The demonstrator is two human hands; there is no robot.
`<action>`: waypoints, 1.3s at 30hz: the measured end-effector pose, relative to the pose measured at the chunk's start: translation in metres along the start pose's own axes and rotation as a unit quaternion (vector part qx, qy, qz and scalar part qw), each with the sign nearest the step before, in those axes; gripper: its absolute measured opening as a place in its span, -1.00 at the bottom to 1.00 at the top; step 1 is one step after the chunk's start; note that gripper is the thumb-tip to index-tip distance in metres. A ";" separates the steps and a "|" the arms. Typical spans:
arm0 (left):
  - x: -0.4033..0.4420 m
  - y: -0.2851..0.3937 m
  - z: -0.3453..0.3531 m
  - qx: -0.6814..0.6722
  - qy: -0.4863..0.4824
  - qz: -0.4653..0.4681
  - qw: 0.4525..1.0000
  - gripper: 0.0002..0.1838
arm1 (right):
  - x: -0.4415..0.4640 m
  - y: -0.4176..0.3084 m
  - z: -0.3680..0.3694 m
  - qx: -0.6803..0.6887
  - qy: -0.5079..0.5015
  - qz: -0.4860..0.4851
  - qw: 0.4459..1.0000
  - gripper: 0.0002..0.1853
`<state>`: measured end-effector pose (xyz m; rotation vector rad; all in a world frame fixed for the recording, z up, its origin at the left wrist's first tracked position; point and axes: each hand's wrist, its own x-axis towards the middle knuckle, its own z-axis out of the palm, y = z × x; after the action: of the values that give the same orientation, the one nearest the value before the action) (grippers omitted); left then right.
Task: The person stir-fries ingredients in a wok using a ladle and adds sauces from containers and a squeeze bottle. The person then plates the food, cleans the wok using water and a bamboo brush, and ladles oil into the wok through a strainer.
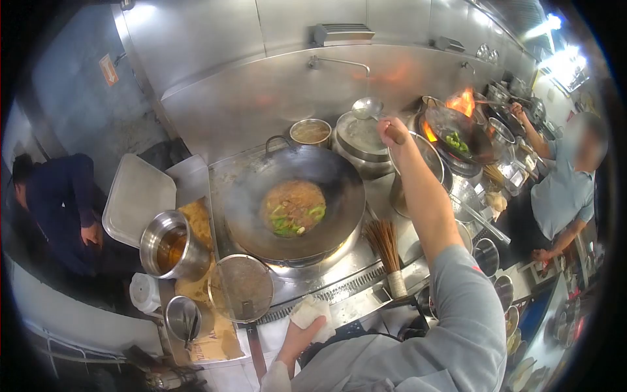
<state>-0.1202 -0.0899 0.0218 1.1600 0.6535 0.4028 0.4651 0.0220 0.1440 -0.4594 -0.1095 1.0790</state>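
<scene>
My right hand (pixel 392 132) is closed around the wooden-ended handle of a ladle (pixel 369 105). The ladle's bowl hangs over the back of a round metal pot (pixel 361 136), which looks full of liquid. Low in the view, my left hand (pixel 304 338) grips a folded white cloth (pixel 311 313) close to my body. Between my hands and the back wall sits a large dark wok (pixel 333 176) on the stove. In it lie a brown, saucy food (pixel 295 198) and pieces of green vegetable (pixel 285 227), with steam rising.
A mesh strainer (pixel 241 288) rests left of the bamboo brush (pixel 384 245). Further left stand a steel pot of brown liquid (pixel 168 251) and a smaller pot (pixel 184 319). At right, a co-worker (pixel 563 186) holds a flaming wok (pixel 480 140). Another person (pixel 55 202) bends at far left.
</scene>
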 end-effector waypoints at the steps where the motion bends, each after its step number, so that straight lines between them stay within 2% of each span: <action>1: 0.000 -0.002 -0.001 0.008 -0.001 0.005 1.000 -0.50 | -0.002 -0.001 0.002 0.005 0.004 -0.005 1.000 -0.87; 12: -0.003 -0.003 -0.004 0.042 -0.008 0.047 0.998 -0.48 | -0.036 0.010 0.034 0.017 0.011 -0.014 1.000 -0.81; 18: -0.009 -0.007 0.000 0.022 -0.026 0.016 0.999 -0.48 | -0.042 0.011 0.030 0.012 0.019 -0.028 0.999 -0.80; 21: -0.011 -0.014 0.005 0.015 0.021 -0.021 0.999 -0.49 | -0.073 0.017 0.031 0.048 -0.036 0.028 0.998 -0.81; 23: -0.010 -0.010 0.016 -0.099 -0.008 -0.060 0.993 -0.46 | -0.108 0.025 0.033 0.115 -0.064 0.065 0.989 -0.92; 25: -0.010 0.004 0.032 -0.238 -0.047 -0.119 0.963 -0.45 | -0.152 0.034 0.037 0.197 -0.069 0.108 0.972 -0.95; 27: -0.001 -0.007 0.039 -0.257 -0.081 -0.137 0.953 -0.43 | -0.207 0.043 0.043 0.298 -0.051 0.152 0.941 -0.96; 30: 0.004 -0.013 0.065 -0.266 -0.163 -0.134 0.941 -0.37 | -0.301 0.053 0.042 0.373 -0.042 0.198 0.906 -0.69; 31: 0.006 -0.018 0.075 -0.262 -0.176 -0.135 0.939 -0.33 | -0.328 0.057 0.033 0.392 -0.057 0.209 0.894 -0.46; 33: 0.004 -0.029 0.100 -0.319 -0.093 -0.146 0.932 -0.39 | -0.386 0.062 0.016 0.392 -0.048 0.202 0.896 -0.55; 35: 0.004 -0.034 0.120 -0.290 -0.176 -0.124 0.933 -0.43 | -0.443 0.059 -0.007 0.403 -0.038 0.204 0.891 -0.64; 36: 0.006 -0.041 0.126 -0.248 -0.175 -0.127 0.944 -0.47 | -0.470 0.057 -0.018 0.395 -0.031 0.205 0.895 -0.68; 37: 0.011 -0.049 0.131 -0.206 -0.176 -0.125 0.955 -0.52 | -0.493 0.052 -0.031 0.312 0.016 0.192 0.930 -0.79; 38: 0.017 -0.056 0.140 -0.207 -0.122 -0.123 0.963 -0.61 | -0.515 0.046 -0.033 0.281 0.014 0.185 0.942 -0.77; 39: 0.025 -0.063 0.144 -0.143 -0.060 -0.134 0.979 -0.64 | -0.532 0.038 -0.042 0.247 0.046 0.166 0.954 -0.76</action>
<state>-0.0085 -0.1998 -0.0080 0.8030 0.6129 0.1879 0.1931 -0.4380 0.1621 -0.0725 0.3272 1.3601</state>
